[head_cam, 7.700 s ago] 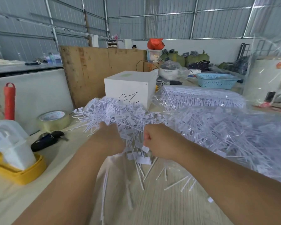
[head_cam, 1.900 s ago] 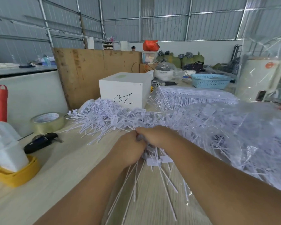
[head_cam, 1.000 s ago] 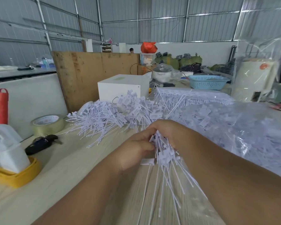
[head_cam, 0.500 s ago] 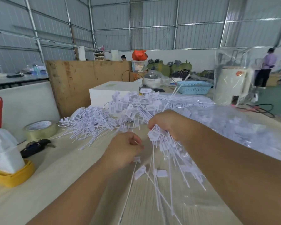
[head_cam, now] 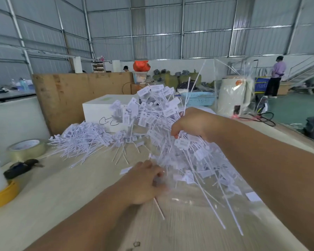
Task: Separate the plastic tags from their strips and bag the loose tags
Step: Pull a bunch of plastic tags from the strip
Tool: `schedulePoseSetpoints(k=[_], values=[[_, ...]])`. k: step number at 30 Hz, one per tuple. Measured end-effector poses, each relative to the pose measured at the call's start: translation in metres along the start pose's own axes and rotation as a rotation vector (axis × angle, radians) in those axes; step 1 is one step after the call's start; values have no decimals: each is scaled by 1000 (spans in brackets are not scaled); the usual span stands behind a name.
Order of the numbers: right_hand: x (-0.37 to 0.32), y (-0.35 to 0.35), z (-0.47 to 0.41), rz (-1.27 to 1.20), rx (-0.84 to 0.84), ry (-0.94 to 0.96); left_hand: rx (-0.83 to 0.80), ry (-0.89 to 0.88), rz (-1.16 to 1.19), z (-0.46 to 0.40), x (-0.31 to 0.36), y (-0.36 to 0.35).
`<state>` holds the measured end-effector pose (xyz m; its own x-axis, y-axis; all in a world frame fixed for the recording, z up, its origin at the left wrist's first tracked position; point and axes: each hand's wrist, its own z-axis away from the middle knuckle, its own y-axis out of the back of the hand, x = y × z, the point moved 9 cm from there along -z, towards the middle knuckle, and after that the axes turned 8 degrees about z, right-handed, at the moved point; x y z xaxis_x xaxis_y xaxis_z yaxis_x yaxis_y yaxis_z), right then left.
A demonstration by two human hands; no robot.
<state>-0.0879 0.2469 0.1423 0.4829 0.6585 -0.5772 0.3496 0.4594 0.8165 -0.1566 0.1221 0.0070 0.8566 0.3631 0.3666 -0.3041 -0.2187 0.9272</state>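
The head view looks down over both forearms onto a pale table (head_cam: 58, 192). The right hand (head_cam: 192, 124) is raised above it, its fingers curled round a thick bundle of white plastic tags (head_cam: 152, 113); the flat tag heads fan up and left of the fist while the thin tails hang down below it. The fingertips are buried in the bundle, so how many tags the hand grips cannot be told. Lower and nearer, the left hand (head_cam: 143, 182) rests on the table with its fingers curled at the edge of a clear plastic bag (head_cam: 198, 192). Motion blur smears the fingertips, and it is hard to say whether they pinch the bag's film, a tag, or both. The bag lies flat under the hanging tails with loose tags inside it; its outline is nearly lost against the table.

A second heap of tags (head_cam: 83, 138) lies further left on the table, in front of a white box (head_cam: 101, 109) partly hidden by the raised bundle. A tape roll (head_cam: 27, 149) sits at the left. A yellow-based container (head_cam: 0, 192) is cut off by the left edge.
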Motion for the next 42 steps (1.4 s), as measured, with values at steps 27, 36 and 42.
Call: schedulePoseSetpoints(k=[27,36,42], values=[[44,29,7,33,91,34,237,-8,12,-1,68,29],[59,12,11,19,30,-10,-180,281,-124,4,61,7],[52,2,16,-82,7,16,295,345,822,-4,41,51]])
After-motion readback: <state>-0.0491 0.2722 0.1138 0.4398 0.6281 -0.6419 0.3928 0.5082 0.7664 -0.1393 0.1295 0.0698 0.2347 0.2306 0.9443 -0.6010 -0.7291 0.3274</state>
